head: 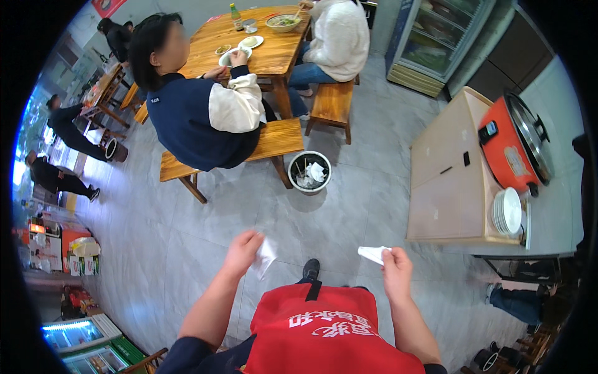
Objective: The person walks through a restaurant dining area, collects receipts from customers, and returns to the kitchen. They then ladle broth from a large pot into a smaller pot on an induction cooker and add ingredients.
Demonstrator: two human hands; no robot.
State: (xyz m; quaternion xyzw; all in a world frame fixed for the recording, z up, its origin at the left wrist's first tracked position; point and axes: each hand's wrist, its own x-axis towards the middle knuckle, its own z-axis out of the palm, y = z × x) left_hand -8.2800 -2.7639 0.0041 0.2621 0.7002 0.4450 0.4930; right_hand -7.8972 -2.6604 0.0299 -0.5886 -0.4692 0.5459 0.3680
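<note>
My left hand (244,252) grips a crumpled, thin white wrapper (265,258), slightly blurred, that hangs from the fingers. In my right hand (396,269) is a folded white paper napkin (373,254), pinched between thumb and fingers and pointing left. Both hands are held apart in front of a red apron (317,346) that bears white writing. Beyond them on the grey tiled floor stands a waste bin (310,190) with crumpled paper and sticks inside.
A seated person (201,112) occupies a wooden bench (275,140) at a dining table (205,35); another person (338,39) sits opposite. At right, a cabinet (439,187) carries a large red cooker (502,145) and stacked white plates (508,211). A glass-door refrigerator (434,42) stands behind.
</note>
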